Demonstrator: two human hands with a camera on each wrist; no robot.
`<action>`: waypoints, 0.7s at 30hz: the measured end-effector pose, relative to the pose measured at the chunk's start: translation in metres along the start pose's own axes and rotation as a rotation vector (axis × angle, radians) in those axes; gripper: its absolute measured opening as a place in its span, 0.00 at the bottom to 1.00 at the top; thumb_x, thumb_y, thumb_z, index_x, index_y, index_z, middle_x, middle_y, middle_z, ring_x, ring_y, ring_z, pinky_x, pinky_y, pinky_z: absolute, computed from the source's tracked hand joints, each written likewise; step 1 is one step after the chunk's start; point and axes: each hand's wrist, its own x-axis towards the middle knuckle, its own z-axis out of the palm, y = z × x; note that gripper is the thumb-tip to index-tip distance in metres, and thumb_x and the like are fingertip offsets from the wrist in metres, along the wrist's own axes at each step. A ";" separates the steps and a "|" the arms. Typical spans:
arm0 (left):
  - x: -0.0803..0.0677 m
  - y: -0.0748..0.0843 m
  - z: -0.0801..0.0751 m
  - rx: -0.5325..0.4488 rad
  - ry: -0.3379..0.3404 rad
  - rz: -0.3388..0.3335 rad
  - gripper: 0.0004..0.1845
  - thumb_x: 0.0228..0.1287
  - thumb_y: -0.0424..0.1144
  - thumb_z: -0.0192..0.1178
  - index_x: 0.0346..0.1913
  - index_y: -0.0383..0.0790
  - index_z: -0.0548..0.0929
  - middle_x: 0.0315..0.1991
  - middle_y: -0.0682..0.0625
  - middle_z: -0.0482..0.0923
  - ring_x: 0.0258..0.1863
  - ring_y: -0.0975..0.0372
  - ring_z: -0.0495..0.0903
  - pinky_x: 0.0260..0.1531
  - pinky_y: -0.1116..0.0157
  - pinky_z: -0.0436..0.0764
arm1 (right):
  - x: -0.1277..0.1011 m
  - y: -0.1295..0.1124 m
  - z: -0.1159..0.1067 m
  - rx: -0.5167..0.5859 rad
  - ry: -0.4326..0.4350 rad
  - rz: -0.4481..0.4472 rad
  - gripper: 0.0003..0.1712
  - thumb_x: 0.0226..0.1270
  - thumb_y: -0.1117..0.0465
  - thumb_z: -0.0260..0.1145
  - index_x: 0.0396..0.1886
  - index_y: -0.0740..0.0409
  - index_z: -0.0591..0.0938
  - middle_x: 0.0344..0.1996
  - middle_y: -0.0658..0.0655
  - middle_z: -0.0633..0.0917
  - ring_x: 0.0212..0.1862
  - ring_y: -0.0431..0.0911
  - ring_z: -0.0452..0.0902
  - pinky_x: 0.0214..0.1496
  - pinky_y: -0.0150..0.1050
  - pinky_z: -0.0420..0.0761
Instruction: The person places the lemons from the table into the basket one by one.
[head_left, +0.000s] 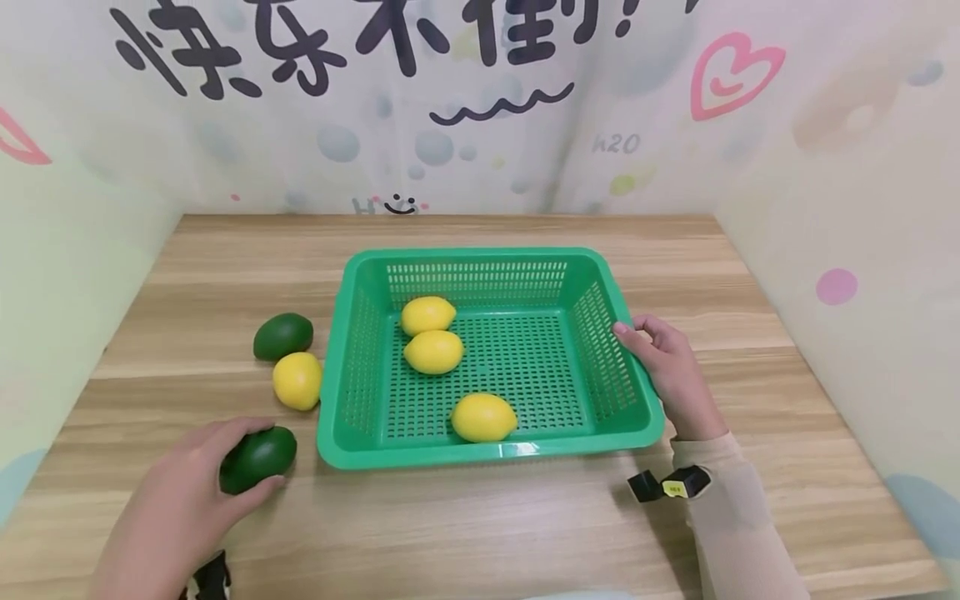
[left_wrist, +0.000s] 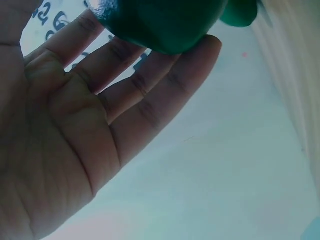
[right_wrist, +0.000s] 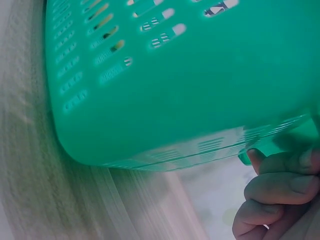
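At the lower left of the head view, my left hand (head_left: 183,487) holds a smooth dark green avocado (head_left: 261,460) between thumb and fingers. The left wrist view shows the same avocado (left_wrist: 165,25) against the fingertips. My right hand (head_left: 678,379) grips the right rim of a green plastic basket (head_left: 487,457), thumb over the edge; in the right wrist view its curled fingers (right_wrist: 280,187) are by the rim. Inside the basket lie three yellow lemons, one near the front (head_left: 483,417), one in the middle (head_left: 434,352) and one behind it (head_left: 428,316).
Left of the basket, another avocado (head_left: 283,337) lies behind a yellow lemon (head_left: 297,381) close to the basket's left side. All stand on a wood-grain table (head_left: 480,525). A printed white backdrop (head_left: 525,158) rises behind it, with light walls at both sides.
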 end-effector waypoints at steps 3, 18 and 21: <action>-0.003 0.003 -0.003 0.012 0.011 -0.002 0.30 0.50 0.39 0.81 0.58 0.38 0.83 0.51 0.35 0.83 0.46 0.43 0.82 0.42 0.41 0.81 | 0.001 0.000 0.000 -0.009 -0.005 -0.003 0.22 0.80 0.51 0.60 0.51 0.69 0.73 0.30 0.58 0.90 0.28 0.47 0.89 0.30 0.42 0.88; -0.005 0.018 -0.020 0.105 0.110 0.085 0.30 0.44 0.39 0.84 0.53 0.40 0.84 0.39 0.47 0.84 0.35 0.51 0.78 0.29 0.53 0.78 | 0.001 -0.001 0.001 -0.050 -0.008 -0.002 0.25 0.81 0.51 0.59 0.53 0.73 0.72 0.29 0.56 0.90 0.28 0.46 0.89 0.30 0.40 0.88; -0.005 0.021 -0.023 0.104 0.102 0.073 0.30 0.45 0.39 0.83 0.53 0.40 0.84 0.40 0.47 0.84 0.37 0.50 0.79 0.30 0.51 0.79 | 0.001 0.000 0.001 -0.040 -0.009 0.000 0.25 0.81 0.50 0.59 0.53 0.72 0.72 0.30 0.56 0.90 0.28 0.46 0.89 0.30 0.40 0.88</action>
